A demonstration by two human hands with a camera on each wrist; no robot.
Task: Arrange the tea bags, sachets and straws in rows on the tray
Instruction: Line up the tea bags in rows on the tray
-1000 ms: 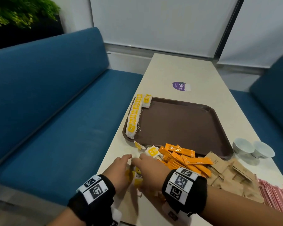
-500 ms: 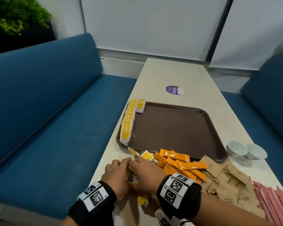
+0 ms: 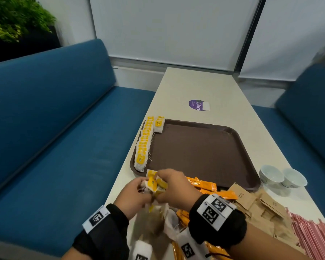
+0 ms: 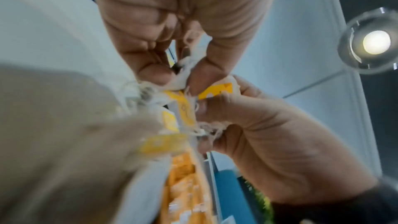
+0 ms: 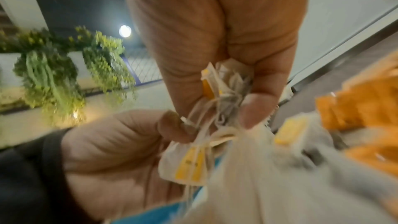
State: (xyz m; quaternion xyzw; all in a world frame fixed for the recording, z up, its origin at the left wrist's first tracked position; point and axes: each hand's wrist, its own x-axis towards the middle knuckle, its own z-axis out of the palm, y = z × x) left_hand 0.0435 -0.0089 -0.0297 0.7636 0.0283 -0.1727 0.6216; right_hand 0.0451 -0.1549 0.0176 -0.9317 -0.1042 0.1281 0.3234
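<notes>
A tangled bunch of tea bags (image 3: 154, 184) with yellow tags hangs between both hands, lifted just above the near left part of the desk (image 3: 204, 87) and in front of the near edge of the tray (image 3: 201, 152). The left hand (image 3: 131, 197) and the right hand (image 3: 174, 186) are close together, fingertips nearly meeting, each clamped on part of the bunch. In the left wrist view the left hand (image 4: 183, 28) pinches white bag paper and string between thumb and fingers, while the right hand (image 4: 269, 135) curls round yellow tags. In the right wrist view the right hand (image 5: 215, 40) pinches crumpled bags and strings, and the left hand (image 5: 120, 151) grips a bag with a yellow label below it. Further bags dangle blurred beneath the hands.

On the brown tray, a row of tea bags (image 3: 144, 147) stands overlapping along the left rim, with one more bag (image 3: 159, 124) beside it at the far left corner. Orange sachets (image 3: 204, 184) lie in a loose heap against the tray's near edge, partly under the right wrist. To their right lie brown paper sachets (image 3: 261, 209), and beyond those pink straws (image 3: 311, 235) at the desk's near right. Two small white bowls (image 3: 281, 175) sit just right of the tray's near right corner. A purple sticker (image 3: 197, 105) lies on the desk beyond the tray. Blue benches (image 3: 54, 128) flank the desk.
</notes>
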